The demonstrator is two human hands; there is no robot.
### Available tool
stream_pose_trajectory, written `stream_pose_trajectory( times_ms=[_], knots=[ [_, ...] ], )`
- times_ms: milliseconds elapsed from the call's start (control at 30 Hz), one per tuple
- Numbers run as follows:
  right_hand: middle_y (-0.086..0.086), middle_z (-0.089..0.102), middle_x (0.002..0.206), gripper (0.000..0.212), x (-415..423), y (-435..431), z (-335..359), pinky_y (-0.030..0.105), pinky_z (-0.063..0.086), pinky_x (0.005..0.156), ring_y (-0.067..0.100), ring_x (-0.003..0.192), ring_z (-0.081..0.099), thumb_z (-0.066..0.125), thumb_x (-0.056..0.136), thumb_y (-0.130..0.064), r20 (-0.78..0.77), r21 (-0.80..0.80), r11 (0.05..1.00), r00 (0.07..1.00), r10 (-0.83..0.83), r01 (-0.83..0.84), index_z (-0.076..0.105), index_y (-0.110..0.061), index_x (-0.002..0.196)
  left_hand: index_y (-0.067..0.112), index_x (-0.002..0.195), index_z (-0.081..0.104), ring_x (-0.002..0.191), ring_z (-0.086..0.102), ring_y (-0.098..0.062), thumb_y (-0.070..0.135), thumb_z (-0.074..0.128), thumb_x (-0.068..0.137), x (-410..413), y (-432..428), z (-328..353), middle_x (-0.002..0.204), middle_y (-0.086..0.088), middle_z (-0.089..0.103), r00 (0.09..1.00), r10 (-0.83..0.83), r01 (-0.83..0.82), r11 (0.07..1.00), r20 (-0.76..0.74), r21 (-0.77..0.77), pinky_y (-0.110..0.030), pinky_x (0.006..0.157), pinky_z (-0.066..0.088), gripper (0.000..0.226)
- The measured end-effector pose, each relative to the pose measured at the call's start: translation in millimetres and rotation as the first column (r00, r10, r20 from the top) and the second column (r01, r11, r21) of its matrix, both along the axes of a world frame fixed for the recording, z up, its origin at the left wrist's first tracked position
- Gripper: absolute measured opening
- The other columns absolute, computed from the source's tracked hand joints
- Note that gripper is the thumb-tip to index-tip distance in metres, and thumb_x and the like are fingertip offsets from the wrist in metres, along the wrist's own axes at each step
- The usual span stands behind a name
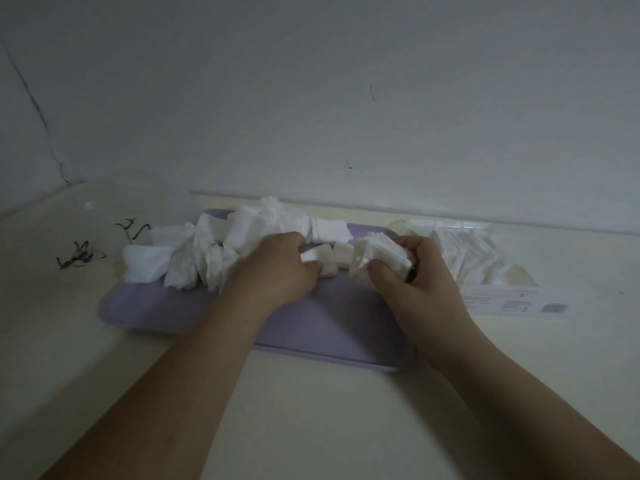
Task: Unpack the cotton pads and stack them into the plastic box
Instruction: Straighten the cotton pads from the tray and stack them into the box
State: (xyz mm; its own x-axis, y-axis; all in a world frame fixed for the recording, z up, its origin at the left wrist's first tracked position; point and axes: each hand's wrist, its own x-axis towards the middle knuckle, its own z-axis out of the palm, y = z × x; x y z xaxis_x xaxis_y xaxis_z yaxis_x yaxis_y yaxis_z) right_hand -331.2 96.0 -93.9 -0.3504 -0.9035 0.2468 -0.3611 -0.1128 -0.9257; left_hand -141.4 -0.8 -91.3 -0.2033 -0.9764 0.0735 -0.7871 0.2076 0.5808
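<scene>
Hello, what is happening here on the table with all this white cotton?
A person is sorting cotton pads. The left hand pinches a pad from the loose pile lying on a purple tray. The right hand grips a small bundle of pads. To the right stands a clear plastic box, already partly filled with stacked pads.

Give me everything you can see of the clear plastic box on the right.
The clear plastic box lies open-topped on the pale table, right of the purple tray, near the wall. Its walls look transparent; a white printed label runs along its front side. White cotton pads stand in rows inside. The right hand, gripping a bunch of pads, is beside it.
</scene>
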Motion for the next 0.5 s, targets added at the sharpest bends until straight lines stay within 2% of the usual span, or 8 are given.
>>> stream_pose_trajectory(
  times_ms=[67,167,233,300,400,500],
  knots=[
    [-0.013,0.067,0.11,0.034,-0.8,0.3,-0.2,0.018,0.046,0.077,-0.005,0.094,0.063,0.074,0.094,-0.026,-0.013,0.019,1.0,1.0,0.001,-0.001,0.057,-0.027,0.123,0.019,0.087,0.067,0.082,0.068,-0.022,0.057,0.057,0.069,0.7,2.4,2.6,0.089,-0.003,0.073,0.996,-0.024,0.029,0.997,-0.087,0.066,-0.031,0.07,0.05,0.043],
    [-0.015,0.066,0.11,0.034,-0.9,0.9,-0.2,0.014,0.045,0.074,-0.009,0.092,0.062,0.074,0.094,-0.028,-0.038,0.026,1.0,0.999,-0.008,0.009,0.056,-0.028,0.123,0.016,0.083,0.065,0.07,0.062,-0.016,0.039,0.074,0.078,4.4,10.2,6.9,0.075,0.001,0.066,0.969,-0.008,0.029,0.996,-0.248,0.081,-0.026,0.061,0.042,0.026],
    [-0.014,0.067,0.112,0.037,-0.7,1.1,0.4,0.02,0.049,0.079,-0.004,0.097,0.064,0.075,0.094,-0.03,-0.069,0.034,0.999,0.997,-0.015,0.018,0.056,-0.028,0.126,0.012,0.088,0.066,0.063,0.055,-0.016,0.02,0.08,0.08,7.8,18.5,14.7,0.071,-0.001,0.061,0.907,-0.027,0.083,0.99,-0.42,0.116,-0.027,0.055,0.039,0.018],
    [-0.011,0.068,0.113,0.041,-1.3,1.3,0.6,0.031,0.054,0.087,0.008,0.102,0.067,0.077,0.093,-0.033,-0.102,0.049,0.998,0.995,-0.023,0.028,0.057,-0.028,0.127,0.014,0.096,0.069,0.055,0.047,-0.013,0.013,0.084,0.079,11.2,28.3,25.3,0.068,-0.002,0.057,0.809,-0.118,0.268,0.946,-0.576,0.183,-0.025,0.049,0.034,0.023],
    [-0.007,0.071,0.113,0.046,-2.7,3.0,2.7,0.042,0.059,0.091,0.013,0.101,0.07,0.081,0.089,-0.035,-0.138,0.07,0.997,0.99,-0.003,0.013,0.06,-0.026,0.129,0.019,0.107,0.071,0.055,0.049,-0.01,0.007,0.084,0.081,10.2,42.6,33.9,0.068,0.002,0.062,0.737,-0.286,0.48,0.86,-0.612,0.177,-0.023,0.045,0.035,0.031],
    [-0.008,0.074,0.112,0.053,-4.7,4.7,3.9,0.044,0.061,0.092,0.012,0.1,0.072,0.086,0.082,-0.033,-0.161,0.085,0.996,0.986,0.04,-0.026,0.064,-0.027,0.13,0.023,0.112,0.072,0.066,0.059,-0.01,0.01,0.087,0.077,5.3,43.9,29.7,0.091,-0.001,0.076,0.751,-0.333,0.508,0.843,-0.57,0.176,-0.025,0.051,0.042,0.041]
  ],
)
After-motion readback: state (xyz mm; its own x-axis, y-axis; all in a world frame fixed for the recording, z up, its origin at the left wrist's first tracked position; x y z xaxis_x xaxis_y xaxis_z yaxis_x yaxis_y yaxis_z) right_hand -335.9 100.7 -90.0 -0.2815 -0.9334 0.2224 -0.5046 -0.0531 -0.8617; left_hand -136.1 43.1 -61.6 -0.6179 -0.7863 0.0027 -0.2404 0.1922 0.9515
